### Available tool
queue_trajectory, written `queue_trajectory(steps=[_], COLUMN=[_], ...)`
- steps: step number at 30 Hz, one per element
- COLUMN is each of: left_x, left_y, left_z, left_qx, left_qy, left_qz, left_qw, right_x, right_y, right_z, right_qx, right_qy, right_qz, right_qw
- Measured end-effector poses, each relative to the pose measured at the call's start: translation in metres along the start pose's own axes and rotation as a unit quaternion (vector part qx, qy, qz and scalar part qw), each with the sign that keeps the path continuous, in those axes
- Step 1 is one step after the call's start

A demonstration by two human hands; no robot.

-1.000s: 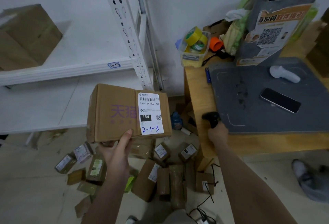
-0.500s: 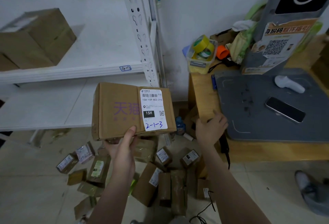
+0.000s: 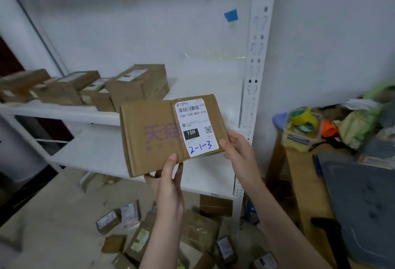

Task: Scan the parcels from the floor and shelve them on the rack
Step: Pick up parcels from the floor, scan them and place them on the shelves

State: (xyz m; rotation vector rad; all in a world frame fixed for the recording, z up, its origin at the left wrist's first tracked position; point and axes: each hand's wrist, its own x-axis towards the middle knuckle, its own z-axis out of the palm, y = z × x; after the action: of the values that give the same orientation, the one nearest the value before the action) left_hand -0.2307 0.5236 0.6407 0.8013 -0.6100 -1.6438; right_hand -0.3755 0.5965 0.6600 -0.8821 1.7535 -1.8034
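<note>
Holding a flat brown cardboard parcel (image 3: 158,138) in the air between both hands, we have it tilted face-up in front of the white metal rack (image 3: 259,55), touching neither shelf. Our left hand (image 3: 168,183) grips the parcel's near edge, thumb pressed on the front face and fingers curled underneath. Our right hand (image 3: 237,149) grips the right-hand edge, thumb tip beside the corner of the white shipping label (image 3: 195,127), the other fingers hidden behind the box. The label carries a barcode, a black "15H" block and "2-1-3" written in blue ink.

Beyond and to the left of our hands, a row of brown cardboard boxes (image 3: 136,87) sits on the rack's upper shelf (image 3: 64,111); the nearest box stands just behind the held parcel. The lower shelf (image 3: 96,151) runs behind and below our hands.

Beneath our forearms, many small taped parcels (image 3: 198,230) lie scattered on the pale floor (image 3: 53,215). To the right of our right hand stands a wooden counter (image 3: 299,172) bearing a clear plastic tub (image 3: 302,132) of yellow and green tape rolls and a grey mat (image 3: 363,194).
</note>
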Motion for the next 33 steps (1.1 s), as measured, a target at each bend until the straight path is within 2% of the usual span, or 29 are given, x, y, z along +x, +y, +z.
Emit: queue_trajectory(steps=[3,6,9,11,14,18,25,33], left_x=[0.019,0.042,0.068,0.09,0.122,0.161,0.21,0.218], left_y=[0.02,0.04,0.055,0.063,0.081,0.104,0.109,0.069], left_z=[0.006,0.011,0.011,0.007,0.0,-0.012,-0.031,-0.014], left_qx=[-0.014,-0.012,0.017,0.036,0.065,0.112,0.267,0.235], left_qy=[-0.032,-0.086,-0.124,-0.166,-0.191,-0.19,-0.252,-0.22], left_qz=[0.03,0.035,0.031,0.011,-0.019,-0.033,-0.083,-0.212], left_qw=[0.999,0.996,0.992,0.985,0.979,0.975,0.927,0.923], right_x=[0.019,0.037,0.051,0.061,0.079,0.102,0.13,0.133], right_y=[-0.006,-0.001,0.001,-0.001,-0.002,0.001,0.001,0.012], right_z=[0.031,0.055,0.076,0.09,0.104,0.112,0.147,0.201], right_qx=[0.043,0.16,0.264,0.299,0.335,0.328,0.324,0.218], right_qy=[-0.023,-0.043,-0.072,-0.058,0.018,0.091,0.135,0.115], right_qz=[0.048,0.129,0.138,0.123,0.117,0.112,0.084,0.099], right_qw=[0.998,0.978,0.952,0.945,0.935,0.934,0.933,0.964])
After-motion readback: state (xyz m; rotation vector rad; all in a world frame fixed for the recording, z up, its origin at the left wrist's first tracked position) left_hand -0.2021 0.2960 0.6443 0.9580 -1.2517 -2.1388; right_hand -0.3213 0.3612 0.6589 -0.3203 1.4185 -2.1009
